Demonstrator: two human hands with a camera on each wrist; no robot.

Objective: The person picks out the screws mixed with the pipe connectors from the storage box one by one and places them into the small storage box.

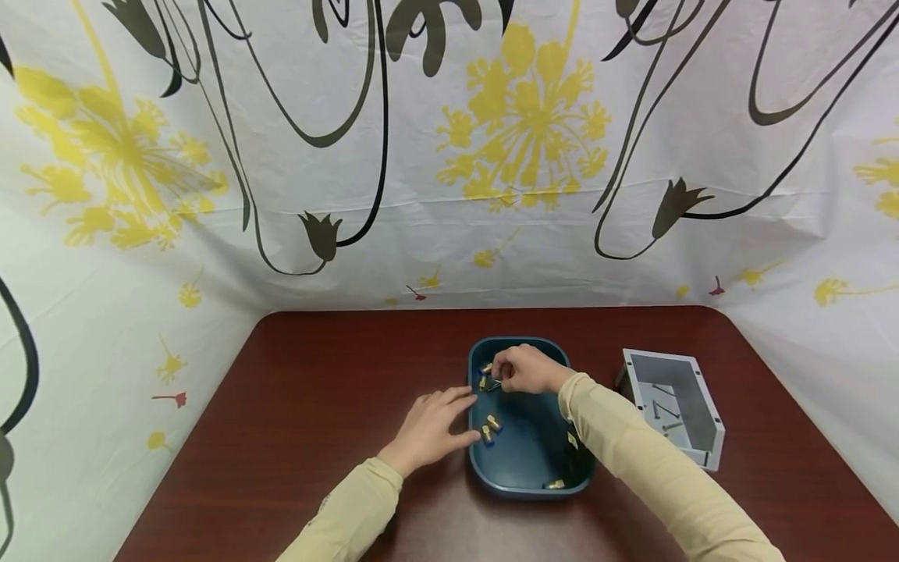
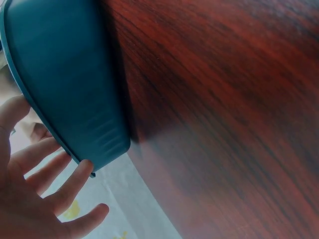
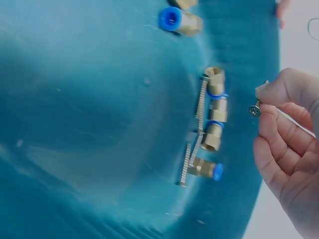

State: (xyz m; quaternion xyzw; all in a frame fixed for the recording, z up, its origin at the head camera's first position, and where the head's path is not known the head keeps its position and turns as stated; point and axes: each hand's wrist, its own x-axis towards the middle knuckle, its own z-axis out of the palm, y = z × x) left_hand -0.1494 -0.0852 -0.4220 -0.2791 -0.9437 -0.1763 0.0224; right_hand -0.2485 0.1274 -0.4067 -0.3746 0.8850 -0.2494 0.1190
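A blue plastic tub (image 1: 523,457) stands on the table, with brass fittings (image 3: 214,109) that have blue ends lying inside. Several long screws (image 3: 201,102) lie beside some of the fittings. Between thumb and index finger my right hand (image 1: 528,368) pinches a small screw (image 3: 254,110), held over the far left part of the tub; the fingertips hide part of it. My left hand (image 1: 435,425) has its fingers spread along the tub's left rim (image 2: 45,122), fingertips touching it.
A grey open box (image 1: 663,367) stands to the right of the tub, with several screws (image 1: 660,407) inside. The right forearm crosses the tub's right rim. Behind the brown table (image 1: 351,351) hangs a white flower-print cloth (image 1: 421,156).
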